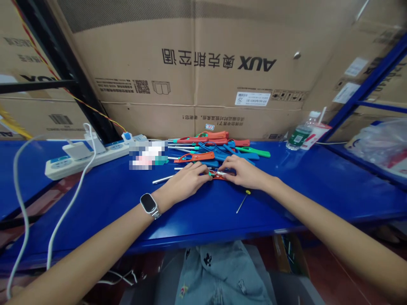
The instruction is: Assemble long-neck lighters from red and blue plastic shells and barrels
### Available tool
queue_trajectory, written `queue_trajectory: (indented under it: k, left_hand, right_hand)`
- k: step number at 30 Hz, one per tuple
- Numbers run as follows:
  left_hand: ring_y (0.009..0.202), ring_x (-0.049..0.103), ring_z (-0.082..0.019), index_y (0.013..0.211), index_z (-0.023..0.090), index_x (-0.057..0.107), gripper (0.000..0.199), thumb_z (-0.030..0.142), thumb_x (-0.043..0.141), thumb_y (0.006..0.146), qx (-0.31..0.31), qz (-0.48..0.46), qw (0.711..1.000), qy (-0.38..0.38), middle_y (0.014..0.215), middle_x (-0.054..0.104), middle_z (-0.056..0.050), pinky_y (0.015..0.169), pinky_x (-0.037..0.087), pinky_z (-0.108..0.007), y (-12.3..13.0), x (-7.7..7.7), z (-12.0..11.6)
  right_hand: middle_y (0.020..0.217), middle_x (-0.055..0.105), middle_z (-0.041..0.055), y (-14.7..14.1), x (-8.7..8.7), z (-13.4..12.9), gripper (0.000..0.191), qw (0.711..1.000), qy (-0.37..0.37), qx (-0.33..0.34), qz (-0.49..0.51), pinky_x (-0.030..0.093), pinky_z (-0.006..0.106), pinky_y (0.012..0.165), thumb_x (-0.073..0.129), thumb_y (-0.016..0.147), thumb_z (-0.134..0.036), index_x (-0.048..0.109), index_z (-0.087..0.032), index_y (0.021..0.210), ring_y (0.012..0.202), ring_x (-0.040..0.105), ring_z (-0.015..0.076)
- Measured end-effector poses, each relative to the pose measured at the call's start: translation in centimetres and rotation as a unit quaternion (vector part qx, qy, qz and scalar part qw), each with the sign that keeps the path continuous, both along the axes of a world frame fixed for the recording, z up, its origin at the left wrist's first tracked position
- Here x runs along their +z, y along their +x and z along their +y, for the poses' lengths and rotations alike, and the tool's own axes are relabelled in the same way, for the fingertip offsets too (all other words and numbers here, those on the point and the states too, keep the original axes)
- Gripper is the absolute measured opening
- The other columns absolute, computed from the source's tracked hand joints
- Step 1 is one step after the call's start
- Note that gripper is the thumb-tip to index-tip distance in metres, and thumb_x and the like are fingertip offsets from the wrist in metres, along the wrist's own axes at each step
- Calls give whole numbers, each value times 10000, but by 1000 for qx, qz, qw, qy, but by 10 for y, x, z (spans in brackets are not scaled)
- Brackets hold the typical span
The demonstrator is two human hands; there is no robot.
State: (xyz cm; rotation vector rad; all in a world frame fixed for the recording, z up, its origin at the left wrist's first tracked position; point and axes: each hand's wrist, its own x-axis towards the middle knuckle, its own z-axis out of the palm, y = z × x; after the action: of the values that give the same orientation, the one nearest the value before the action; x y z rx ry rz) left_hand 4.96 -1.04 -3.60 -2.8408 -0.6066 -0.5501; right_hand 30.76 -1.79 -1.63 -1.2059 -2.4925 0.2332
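Both hands meet at an opened orange-red long-reach lighter (pixel 218 177) on the blue table, with small white and green inner parts showing. My left hand (pixel 190 180) closes its fingertips on the lighter's left end; a metal tube (pixel 163 179) sticks out to the left beneath that hand. From the right, my right hand (pixel 245 171) pinches the other end, around a pale part. Its fingers hide part of the casing. Just behind lie an orange lighter (pixel 197 157) and a pile of blue lighters (pixel 241 155). A small screwdriver with a yellow handle (pixel 248 192) rests nearer the front edge.
A white power strip (pixel 60 168) with plugs and a hanging white cable (pixel 71 199) is at left. A water bottle (pixel 298 136) and a cup with a straw (pixel 314 135) stand at back right. Cardboard boxes (pixel 133 51) wall off the back.
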Motion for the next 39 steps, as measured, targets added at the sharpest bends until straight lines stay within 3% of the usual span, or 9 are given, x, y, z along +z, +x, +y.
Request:
queue_trajectory:
  k: [7,14,18,22,27,31,35,39]
  left_hand:
    - [1006,583,-242,1114,173,754,270,165,487,1068,-18,-6,999,-26,1031,681,-96,897,521,-384,-8,-1,7]
    - [978,593,-238,1111,155,764,288,147,480,1064,-25,-5,998,-51,1017,676,-105,852,543,-362,-7,-1,5]
    - [956,590,-238,1109,146,769,307,150,464,1069,-26,-13,998,-48,995,665,-109,831,545,-363,-7,-4,4]
    - [943,583,-246,1070,151,774,325,166,449,1073,-25,-13,999,-45,969,653,-109,820,542,-373,-6,-5,3]
    - [1045,600,-267,1126,187,734,236,326,560,1047,-13,-82,994,-74,1079,663,-108,943,534,-451,-9,1,6]
    - [1174,593,-316,1283,209,664,404,491,633,996,56,-100,985,-125,1215,667,-118,1023,500,-519,-15,4,15]
    - [1132,625,-297,1241,200,686,300,378,525,1060,62,-67,981,-169,1176,681,-111,1021,498,-496,-19,1,23]
    - [1087,636,-276,1218,172,700,289,285,477,1074,33,-69,983,-165,1138,672,-123,978,526,-464,-20,-6,24]
  right_hand:
    - [1071,734,107,1,-4,1,190,999,-29,33,17,559,396,877,670,962,-152,816,-187,1079,921,702,220]
    - [1066,700,122,-1,-10,-8,303,1000,11,18,14,563,429,909,591,998,-136,776,-198,1230,980,684,241]
    - [1039,697,121,-6,-10,-11,291,999,22,27,6,570,429,894,547,1004,-112,769,-162,1185,957,673,239]
    - [1093,697,149,-8,-15,-21,303,998,57,29,-11,558,483,953,497,1029,-144,761,-150,1177,1054,651,278]
    - [1226,687,165,-7,-19,-34,336,997,78,11,-23,528,532,1013,551,1040,-268,708,-152,1314,1153,632,313]
    - [1249,685,149,-11,-14,-34,299,996,79,-10,-38,512,524,1011,572,1041,-306,735,-187,1263,1150,647,303]
    - [1163,695,125,-25,-4,-25,253,993,86,-52,-60,518,485,935,578,1042,-329,766,-183,1128,1031,678,277]
    - [1155,679,116,-40,-5,-14,284,995,71,-34,-61,533,397,850,563,1051,-327,738,-194,1230,919,678,230]
